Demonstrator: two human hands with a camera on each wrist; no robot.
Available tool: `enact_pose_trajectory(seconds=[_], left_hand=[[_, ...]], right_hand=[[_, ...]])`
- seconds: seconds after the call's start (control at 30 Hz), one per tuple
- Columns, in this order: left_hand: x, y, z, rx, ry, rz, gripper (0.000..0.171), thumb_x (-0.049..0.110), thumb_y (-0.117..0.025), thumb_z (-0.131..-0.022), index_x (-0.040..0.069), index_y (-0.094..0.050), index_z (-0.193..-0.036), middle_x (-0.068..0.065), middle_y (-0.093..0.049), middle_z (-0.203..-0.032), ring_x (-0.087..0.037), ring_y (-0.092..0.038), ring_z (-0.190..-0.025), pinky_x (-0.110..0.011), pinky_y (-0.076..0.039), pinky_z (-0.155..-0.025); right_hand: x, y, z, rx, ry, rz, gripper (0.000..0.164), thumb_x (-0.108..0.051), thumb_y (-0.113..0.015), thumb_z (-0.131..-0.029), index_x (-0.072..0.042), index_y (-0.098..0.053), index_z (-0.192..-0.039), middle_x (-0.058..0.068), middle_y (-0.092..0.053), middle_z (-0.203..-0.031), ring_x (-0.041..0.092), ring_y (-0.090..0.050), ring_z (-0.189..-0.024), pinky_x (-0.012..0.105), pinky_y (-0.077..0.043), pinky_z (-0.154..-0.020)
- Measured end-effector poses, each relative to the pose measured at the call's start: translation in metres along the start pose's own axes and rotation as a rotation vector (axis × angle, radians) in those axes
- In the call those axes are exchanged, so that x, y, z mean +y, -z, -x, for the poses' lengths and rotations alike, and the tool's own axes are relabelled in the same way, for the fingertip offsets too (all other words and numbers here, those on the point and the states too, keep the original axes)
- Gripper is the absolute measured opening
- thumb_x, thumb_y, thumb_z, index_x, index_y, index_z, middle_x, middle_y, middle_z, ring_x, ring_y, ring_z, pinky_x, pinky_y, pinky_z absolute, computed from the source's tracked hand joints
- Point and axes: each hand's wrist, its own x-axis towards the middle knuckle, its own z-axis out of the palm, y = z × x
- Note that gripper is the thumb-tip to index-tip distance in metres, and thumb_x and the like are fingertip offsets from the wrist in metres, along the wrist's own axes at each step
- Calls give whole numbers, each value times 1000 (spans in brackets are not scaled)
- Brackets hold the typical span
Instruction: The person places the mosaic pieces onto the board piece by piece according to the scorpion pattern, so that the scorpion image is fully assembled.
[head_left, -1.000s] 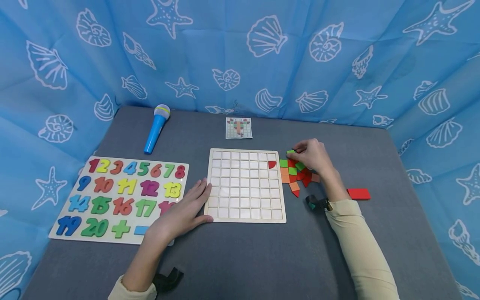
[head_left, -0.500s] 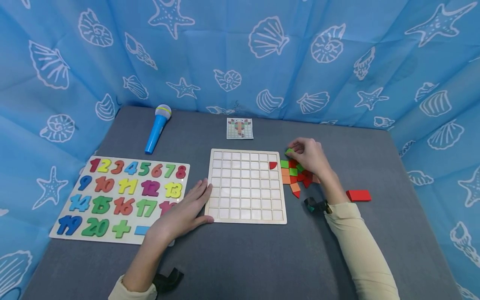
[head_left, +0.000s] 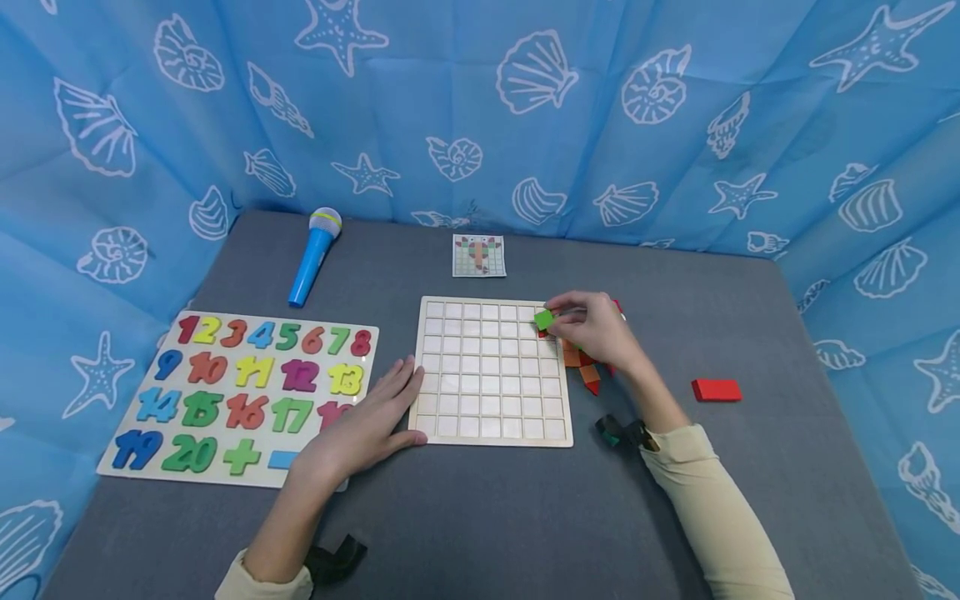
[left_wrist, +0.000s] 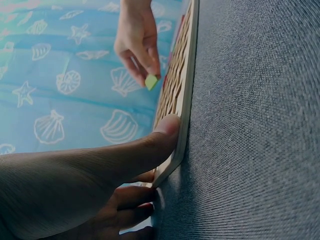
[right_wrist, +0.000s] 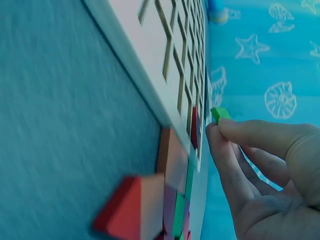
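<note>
My right hand (head_left: 600, 329) pinches a green square tile (head_left: 543, 319) between thumb and finger, above the upper right of the wooden grid board (head_left: 480, 371). In the right wrist view the green tile shows at the fingertips, apart from the board. Under it, partly covered, a red quarter-round tile (right_wrist: 195, 127) lies in a cell. My left hand (head_left: 367, 425) rests at the board's left edge, fingers straight, its thumb (left_wrist: 169, 125) touching the rim. Red, orange and green tiles (head_left: 588, 373) lie beside the board's right edge, partly hidden by the right hand.
A number puzzle board (head_left: 258, 396) lies on the left, partly under the left forearm. Behind it is a blue toy microphone (head_left: 310, 262). A small pattern card (head_left: 478, 256) lies beyond the grid board. A red block (head_left: 716, 390) sits at the right on the grey table (head_left: 525, 525).
The right hand has picked a green tile from the loose pile and carried it left over the grid board. The left hand stays in place.
</note>
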Motion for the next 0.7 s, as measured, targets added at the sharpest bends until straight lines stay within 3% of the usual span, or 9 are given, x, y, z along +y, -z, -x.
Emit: enact_pose_trajectory(seconds=[0.13, 0.3, 0.5, 0.7], left_hand=[[-6, -5, -1, 21, -25, 3, 100, 43, -82, -96, 7, -28, -172, -18, -23, -182, -41, -20, -170, -63, -39, -128], [-13, -11, -3, 28, -35, 0, 100, 46, -81, -96, 8, -27, -172, -17, -23, -182, -41, -21, -170, -64, -38, -128], [-2, -1, -3, -21, 2, 20, 99, 37, -82, -96, 5, -27, -172, -17, -21, -183, -41, -17, -171, -64, -33, -131], [-14, -13, -6, 19, -12, 9, 102, 41, -85, -93, 8, -28, -172, -15, -21, -183, -40, -19, -171, -62, -35, -131]], right_hand=[[-6, -10, 0, 3, 25, 53, 29, -7, -82, -96, 1, -77, -123, 23, -80, -117, 33, -81, -100, 18, -61, -77], [-11, -18, -1, 20, 37, 127, 25, -9, -85, -93, 0, -80, -116, 17, -80, -106, 25, -77, -91, 25, -63, -79], [-11, -22, -7, -3, 25, 177, 24, -9, -86, -92, 0, -79, -114, 13, -78, -97, 21, -73, -85, 22, -58, -75], [-12, -24, -10, -25, 15, 220, 22, -9, -85, -93, 1, -79, -112, 13, -77, -96, 20, -70, -84, 25, -58, -75]])
